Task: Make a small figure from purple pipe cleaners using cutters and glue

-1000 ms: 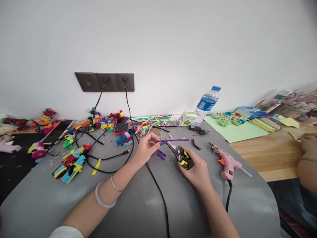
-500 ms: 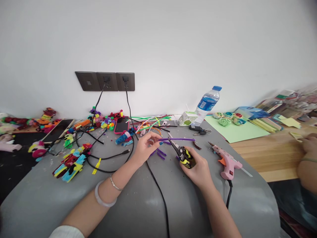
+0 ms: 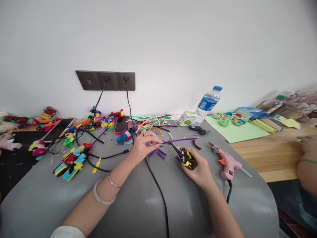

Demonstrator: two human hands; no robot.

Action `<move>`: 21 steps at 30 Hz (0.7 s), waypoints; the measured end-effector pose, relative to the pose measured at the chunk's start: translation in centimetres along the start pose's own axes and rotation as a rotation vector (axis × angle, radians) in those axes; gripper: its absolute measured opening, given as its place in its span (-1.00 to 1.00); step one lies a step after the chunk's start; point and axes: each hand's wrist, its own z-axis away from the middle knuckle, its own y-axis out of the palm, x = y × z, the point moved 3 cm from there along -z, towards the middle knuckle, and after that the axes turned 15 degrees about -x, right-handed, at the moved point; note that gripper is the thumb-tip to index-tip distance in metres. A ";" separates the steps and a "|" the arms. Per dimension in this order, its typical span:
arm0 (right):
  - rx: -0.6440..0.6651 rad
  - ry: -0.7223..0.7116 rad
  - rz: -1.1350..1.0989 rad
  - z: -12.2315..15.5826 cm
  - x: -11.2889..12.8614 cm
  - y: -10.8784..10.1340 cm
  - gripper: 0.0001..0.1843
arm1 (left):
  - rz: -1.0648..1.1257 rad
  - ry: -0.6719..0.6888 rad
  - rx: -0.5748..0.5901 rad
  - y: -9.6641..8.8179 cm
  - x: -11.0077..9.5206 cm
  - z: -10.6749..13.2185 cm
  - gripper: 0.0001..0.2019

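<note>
Purple pipe cleaner (image 3: 182, 140) has shifted right, pinched in left hand (image 3: 143, 147); right hand (image 3: 198, 168) grips pliers (image 3: 184, 156)

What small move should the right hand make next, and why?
Probably squeeze the cutters shut: the right hand holds them with the blades at the purple pipe cleaner, which the left hand pinches level; short purple offcuts lie beneath.

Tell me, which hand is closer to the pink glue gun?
Right. The right hand, gripping yellow-and-black cutters, sits just left of the pink glue gun; the left hand, pinching a purple pipe cleaner, is farther left.
</note>
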 end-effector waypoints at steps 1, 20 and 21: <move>0.006 0.005 -0.002 0.0 0.0 0.0 -0.57 | 0.000 0.005 0.001 0.0 0.0 0.0 -0.92; 0.017 0.019 0.032 0.1 -0.1 0.0 -0.57 | -0.071 0.035 -0.008 0.4 -0.4 0.3 -0.78; 0.026 0.017 0.040 0.1 0.0 0.0 -0.57 | -0.080 0.042 -0.005 0.5 -0.5 0.3 -0.76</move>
